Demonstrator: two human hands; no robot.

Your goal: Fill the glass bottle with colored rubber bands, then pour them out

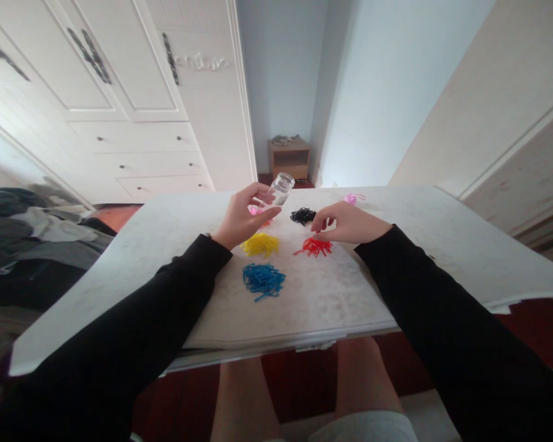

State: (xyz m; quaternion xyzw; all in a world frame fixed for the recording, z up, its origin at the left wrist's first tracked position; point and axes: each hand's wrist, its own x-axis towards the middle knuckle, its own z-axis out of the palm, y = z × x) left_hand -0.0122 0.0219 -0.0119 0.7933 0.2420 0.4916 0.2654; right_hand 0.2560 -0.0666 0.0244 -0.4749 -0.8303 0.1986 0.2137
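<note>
Nearest to me on the counter [332, 307], on the near side of my left grip, I see a heap of blue bands [263, 280]. Beyond it, just below my left grip, is a heap of yellow bands [260, 244]. The red bands [317, 247] lie right under my right grip [343, 222], on its near side; its fingers are bent in toward the thumb, and I cannot tell whether anything is pinched between them. My left grip [244, 215] is closed around a clear glass jar [282, 189], held tilted with its mouth up and away from me. The jar is too small in my view for me to make out what is inside. The black bands [302, 215] sit just beside my right grip's fingertips, between the two grips. Pink bands [254, 210] and some orange ones [266, 223] show partly hidden behind my left grip. Past my right grip, farther out, lies a pink looped item [351, 198]. Well beyond both grips stands a small wooden cabinet [289, 161].
</note>
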